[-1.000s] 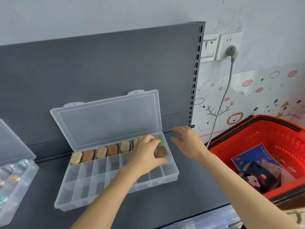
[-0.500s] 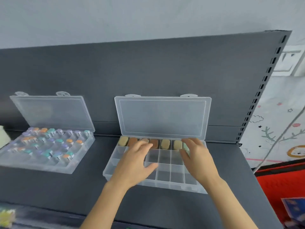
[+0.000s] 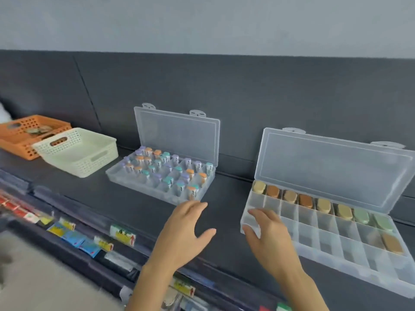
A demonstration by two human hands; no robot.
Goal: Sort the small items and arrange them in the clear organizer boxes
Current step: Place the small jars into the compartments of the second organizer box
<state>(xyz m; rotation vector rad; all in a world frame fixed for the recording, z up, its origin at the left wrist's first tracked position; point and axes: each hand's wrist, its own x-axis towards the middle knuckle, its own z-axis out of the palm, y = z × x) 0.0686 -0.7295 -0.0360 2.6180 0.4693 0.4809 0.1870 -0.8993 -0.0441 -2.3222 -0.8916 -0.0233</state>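
Right organizer box point(image 3: 350, 269), right end of shelf point(image 3: 224, 209), lid up: tan, brown and green oval pieces point(image 3: 305, 200) fill its back row, one brown in the middle row. Centre organizer box point(image 3: 143, 187), lid up: capped vials point(image 3: 168, 169). Cream basket point(image 3: 89, 162) and orange basket point(image 3: 15, 144) at left end. Left hand point(image 3: 182, 234) spread between boxes, holding nothing. Right hand point(image 3: 271, 239), fingers loosely spread, over right box's front-left corner.

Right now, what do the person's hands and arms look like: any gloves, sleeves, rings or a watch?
Both are bare. The left hand and the right hand wear no gloves, and no ring shows on the fingers in view. The left forearm and the right forearm are uncovered down to the picture's lower edge: no sleeve, watch, bracelet or strap shows, and no markings.
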